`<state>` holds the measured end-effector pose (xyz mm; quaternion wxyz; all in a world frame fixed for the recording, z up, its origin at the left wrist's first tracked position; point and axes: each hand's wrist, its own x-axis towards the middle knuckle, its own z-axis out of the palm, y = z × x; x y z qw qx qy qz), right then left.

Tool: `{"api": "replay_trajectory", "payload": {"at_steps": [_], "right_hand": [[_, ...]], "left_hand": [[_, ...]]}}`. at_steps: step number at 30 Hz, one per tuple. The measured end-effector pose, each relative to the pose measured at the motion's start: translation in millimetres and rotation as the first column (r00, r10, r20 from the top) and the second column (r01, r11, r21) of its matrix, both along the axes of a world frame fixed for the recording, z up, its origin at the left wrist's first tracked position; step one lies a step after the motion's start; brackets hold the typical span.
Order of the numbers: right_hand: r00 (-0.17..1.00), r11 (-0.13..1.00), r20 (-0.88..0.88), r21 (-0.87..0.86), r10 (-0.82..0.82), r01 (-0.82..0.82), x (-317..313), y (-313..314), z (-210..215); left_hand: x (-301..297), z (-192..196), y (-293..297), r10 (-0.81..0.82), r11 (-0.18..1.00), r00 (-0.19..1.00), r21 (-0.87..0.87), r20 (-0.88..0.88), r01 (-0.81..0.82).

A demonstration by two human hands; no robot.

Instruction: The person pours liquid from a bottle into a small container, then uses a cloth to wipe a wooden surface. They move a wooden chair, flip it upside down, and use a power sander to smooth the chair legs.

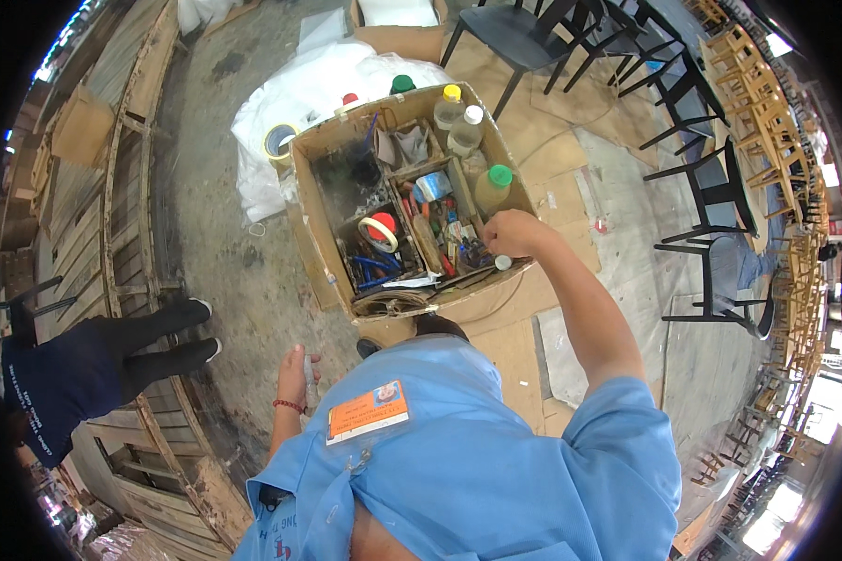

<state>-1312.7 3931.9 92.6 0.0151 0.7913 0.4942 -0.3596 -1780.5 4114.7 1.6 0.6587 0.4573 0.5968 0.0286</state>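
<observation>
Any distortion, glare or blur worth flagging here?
Head view: strong fisheye bend, the wooden platform bowed near the black rim; head view: bright patches washed out at right; head view: box and right hand fairly clear, small tools inside hard to tell apart.

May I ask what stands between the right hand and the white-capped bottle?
In the head view, a green-capped bottle stands there in the cardboard box.

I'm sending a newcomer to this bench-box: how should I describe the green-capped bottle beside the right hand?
Look for the big open cardboard box before the blue shirt. Inside its right wall, the bottle stands nearest the right hand. Its bright green cap distinguishes it from the yellow-capped bottle and white-capped bottle beyond.
</observation>
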Motion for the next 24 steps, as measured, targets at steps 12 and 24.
{"api": "replay_trajectory", "payload": {"at_steps": [12, 24], "right_hand": [[0.997, 0.988, -0.068, 0.152, -0.024, 0.034, -2.5, 9.2, -15.5], [0.974, 0.98, 0.223, 0.197, -0.042, -0.003, -23.0, 19.7, -3.8]], "left_hand": [[8.5, -0.9, -2.7, -0.041, 0.999, 0.999, -0.014, -0.015, 0.041], [1.6, -14.9, 6.4, -0.079, 0.995, 0.996, 0.055, 0.038, 0.077]]}}
